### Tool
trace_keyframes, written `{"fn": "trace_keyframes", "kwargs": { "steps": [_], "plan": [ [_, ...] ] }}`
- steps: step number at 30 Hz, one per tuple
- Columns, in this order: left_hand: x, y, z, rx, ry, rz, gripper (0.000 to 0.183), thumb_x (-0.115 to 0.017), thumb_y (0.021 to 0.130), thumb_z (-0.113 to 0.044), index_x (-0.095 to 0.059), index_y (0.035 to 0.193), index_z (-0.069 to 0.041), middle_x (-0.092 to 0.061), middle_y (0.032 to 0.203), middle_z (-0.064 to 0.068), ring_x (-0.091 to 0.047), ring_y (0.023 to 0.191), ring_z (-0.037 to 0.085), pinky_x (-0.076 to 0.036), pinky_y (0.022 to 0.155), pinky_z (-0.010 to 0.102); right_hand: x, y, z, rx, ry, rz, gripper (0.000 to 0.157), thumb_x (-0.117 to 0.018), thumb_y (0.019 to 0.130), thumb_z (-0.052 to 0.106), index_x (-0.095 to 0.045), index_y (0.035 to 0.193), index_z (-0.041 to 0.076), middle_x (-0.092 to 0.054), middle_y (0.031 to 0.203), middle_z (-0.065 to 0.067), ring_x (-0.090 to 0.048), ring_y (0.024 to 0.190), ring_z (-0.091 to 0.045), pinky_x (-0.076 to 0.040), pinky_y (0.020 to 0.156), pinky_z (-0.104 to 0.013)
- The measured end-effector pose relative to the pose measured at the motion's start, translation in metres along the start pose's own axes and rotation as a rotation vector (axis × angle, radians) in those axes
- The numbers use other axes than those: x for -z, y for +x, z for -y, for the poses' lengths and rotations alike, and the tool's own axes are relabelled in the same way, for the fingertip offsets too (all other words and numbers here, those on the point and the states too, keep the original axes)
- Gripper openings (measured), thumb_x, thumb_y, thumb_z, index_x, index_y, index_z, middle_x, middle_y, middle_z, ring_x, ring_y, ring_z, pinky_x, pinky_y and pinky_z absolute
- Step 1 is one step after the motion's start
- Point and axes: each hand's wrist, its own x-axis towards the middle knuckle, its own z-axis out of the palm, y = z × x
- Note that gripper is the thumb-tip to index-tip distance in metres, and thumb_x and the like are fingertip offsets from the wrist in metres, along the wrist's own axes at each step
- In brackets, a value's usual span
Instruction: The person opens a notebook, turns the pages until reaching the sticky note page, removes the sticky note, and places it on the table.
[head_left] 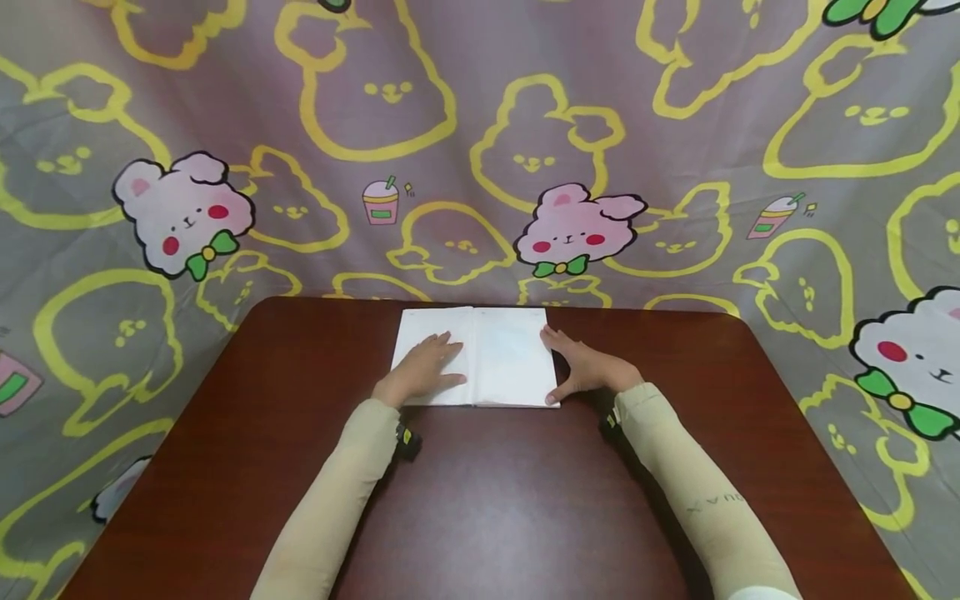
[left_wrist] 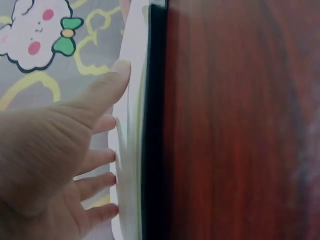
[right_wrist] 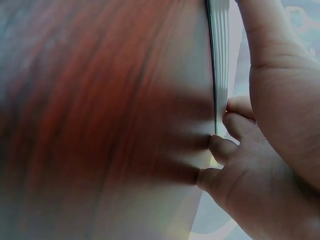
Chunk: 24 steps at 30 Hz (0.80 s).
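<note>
An open book (head_left: 513, 358) with white pages lies flat near the far edge of the table, its fold running away from me. Across the left page rests my left hand (head_left: 427, 368), fingers spread and pointing toward the fold. The left wrist view shows its thumb and fingertips on the white paper (left_wrist: 134, 100), above a dark lower edge. My right hand (head_left: 588, 367) is at the book's right side, thumb by the near corner and fingers along the side edge. In the right wrist view, its fingertips meet the layered page edges (right_wrist: 220, 50) and the tabletop beside them.
The dark red-brown wooden table (head_left: 495, 500) extends around the book on all sides. Behind it hangs a patterned curtain (head_left: 450, 167) close to the table's far edge. A small black wrist camera (head_left: 408, 442) sits under the left wrist, another (head_left: 610, 423) under the right.
</note>
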Motion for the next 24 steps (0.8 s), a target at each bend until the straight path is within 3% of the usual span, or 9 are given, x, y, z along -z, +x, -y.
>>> {"fn": "trace_keyframes", "kwargs": {
  "steps": [3,5,8,13,24],
  "plan": [
    [-0.001,-0.001,-0.006,-0.032,-0.034,-0.091,0.058,-0.071,0.097,-0.030,-0.054,0.145,-0.001,-0.052,0.148,0.021,-0.046,0.140,0.038,-0.035,0.119,0.049,0.000,-0.001,0.001,0.001,0.011,-0.004,0.132,-0.092,0.071,0.045,-0.008,0.162,-0.001,-0.003,0.171,-0.019,-0.001,0.157,-0.040,-0.008,0.122,-0.067],
    [-0.002,-0.001,-0.011,-0.058,-0.077,-0.143,0.048,-0.074,0.095,-0.022,-0.062,0.135,-0.001,-0.065,0.130,0.017,-0.060,0.123,0.032,-0.046,0.109,0.044,0.000,-0.001,0.002,0.002,0.013,-0.008,0.132,-0.093,0.071,0.044,-0.008,0.162,-0.001,-0.003,0.170,-0.019,-0.001,0.157,-0.040,-0.008,0.122,-0.067],
    [-0.004,0.000,-0.019,-0.111,-0.113,-0.173,0.029,-0.074,0.094,-0.015,-0.070,0.119,-0.001,-0.069,0.100,0.009,-0.064,0.092,0.022,-0.054,0.087,0.038,0.000,-0.002,0.001,-0.002,0.002,-0.005,0.131,-0.093,0.071,0.043,-0.009,0.162,-0.001,-0.003,0.171,-0.019,-0.001,0.157,-0.039,-0.007,0.123,-0.065],
    [-0.011,0.003,-0.032,-0.202,-0.113,-0.144,0.010,-0.072,0.095,-0.017,-0.073,0.096,-0.007,-0.062,0.077,-0.002,-0.054,0.070,0.010,-0.049,0.069,0.028,-0.001,-0.001,0.000,0.000,-0.005,0.000,0.131,-0.092,0.072,0.042,-0.008,0.162,-0.001,-0.002,0.170,-0.020,-0.001,0.157,-0.040,-0.008,0.122,-0.066],
    [-0.021,0.005,-0.063,-0.245,-0.026,-0.031,0.022,-0.081,0.089,-0.032,-0.065,0.081,-0.019,-0.055,0.069,-0.007,-0.051,0.064,0.007,-0.045,0.062,0.026,0.000,-0.002,0.003,-0.006,-0.023,-0.004,0.130,-0.092,0.072,0.044,-0.009,0.162,-0.001,-0.003,0.170,-0.020,-0.002,0.157,-0.041,-0.010,0.122,-0.066]
  ]
}}
